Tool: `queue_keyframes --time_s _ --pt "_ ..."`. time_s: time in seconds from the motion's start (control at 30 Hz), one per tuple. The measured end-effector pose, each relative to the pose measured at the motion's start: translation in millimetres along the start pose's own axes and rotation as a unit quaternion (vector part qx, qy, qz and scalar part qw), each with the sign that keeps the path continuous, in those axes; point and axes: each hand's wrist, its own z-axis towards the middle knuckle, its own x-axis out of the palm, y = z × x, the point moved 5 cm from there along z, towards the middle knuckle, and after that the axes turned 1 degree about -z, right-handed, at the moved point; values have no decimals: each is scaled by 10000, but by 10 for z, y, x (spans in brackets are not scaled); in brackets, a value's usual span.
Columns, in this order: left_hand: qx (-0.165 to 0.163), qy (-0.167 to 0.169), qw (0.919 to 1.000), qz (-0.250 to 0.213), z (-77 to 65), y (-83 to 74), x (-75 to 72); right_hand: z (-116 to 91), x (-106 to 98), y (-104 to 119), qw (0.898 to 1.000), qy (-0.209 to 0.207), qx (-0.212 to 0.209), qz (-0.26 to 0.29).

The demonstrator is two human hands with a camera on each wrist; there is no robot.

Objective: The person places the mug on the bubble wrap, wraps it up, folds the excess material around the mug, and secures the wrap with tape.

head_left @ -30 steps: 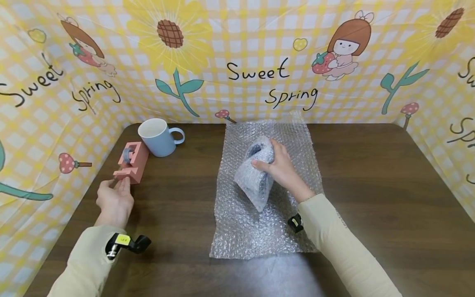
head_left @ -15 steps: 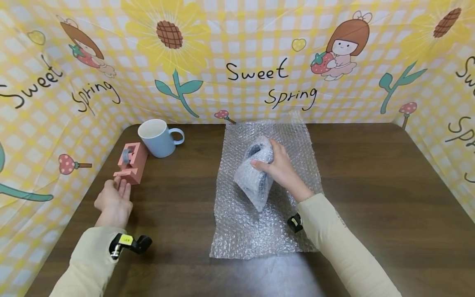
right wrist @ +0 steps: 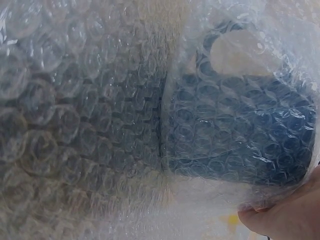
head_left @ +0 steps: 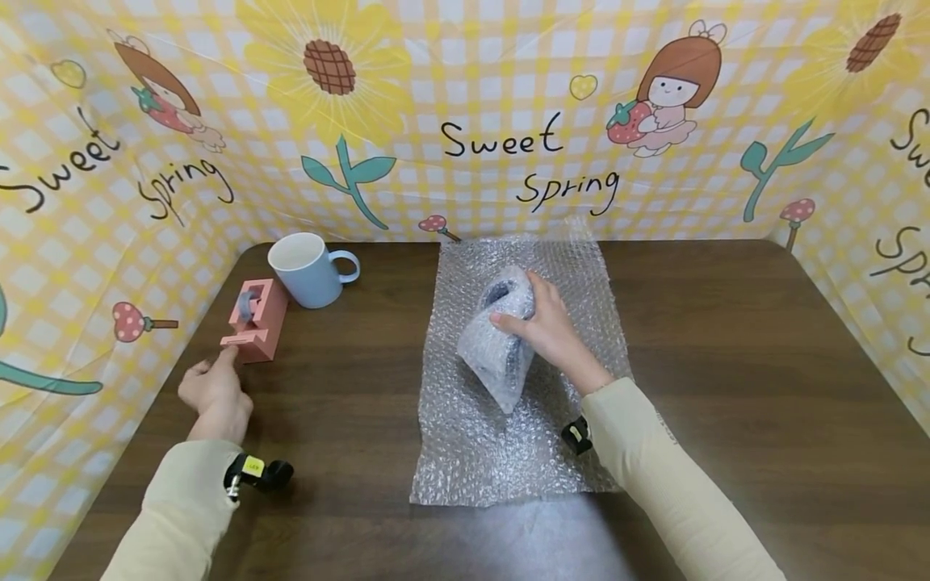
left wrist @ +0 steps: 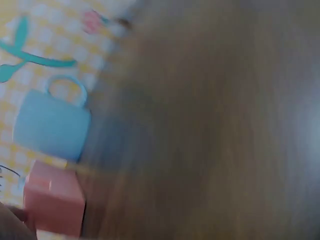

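Observation:
A mug wrapped in bubble wrap [head_left: 496,343] stands tilted on the flat sheet. My right hand [head_left: 548,327] grips it near its upper rim, thumb on the near side. Through the plastic, the right wrist view shows the dark blue mug [right wrist: 240,125] with its handle, and my thumb [right wrist: 282,215] at the lower right. My left hand [head_left: 218,397] is at the front of the pink tape dispenser [head_left: 256,321], one digit reaching its cutter edge. Whether it pinches a tape end is too small to see. In the left wrist view the dispenser [left wrist: 55,205] is beside a fingertip.
A light blue mug [head_left: 308,270] stands behind the dispenser, handle to the right. The bubble wrap sheet [head_left: 479,468] covers the middle of the brown wooden table [head_left: 726,379]. A yellow checked cloth [head_left: 494,73] forms the back and sides.
My left hand has turned over and drawn slightly back to the left, its fingers now more curled. My right hand and the wrapped mug have stayed in place.

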Motion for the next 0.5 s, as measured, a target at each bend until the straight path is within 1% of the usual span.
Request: queue_keyframes --time_s 0.07,0.13,0.23,0.3,0.37,0.43,0.5 --pt "559 42 9970 541 24 -52 -20 -1 0 6 10000 1 -7 3" --pt "887 180 9922 853 44 -79 -27 -1 0 6 10000 7 -3 -2" --pt "1167 380 9853 1192 78 -91 -32 -2 0 2 10000 16 -11 7" --pt "1443 454 9779 1445 101 -110 -35 -3 3 4 10000 16 -30 12" --pt "1691 503 9713 1596 126 -134 -36 -5 4 8 10000 13 -41 19" --pt "1863 525 9653 1752 145 -162 -37 -6 4 10 10000 -2 -45 19" --pt "1917 578 9604 1939 150 -188 -38 -5 3 8 10000 -16 -40 5"
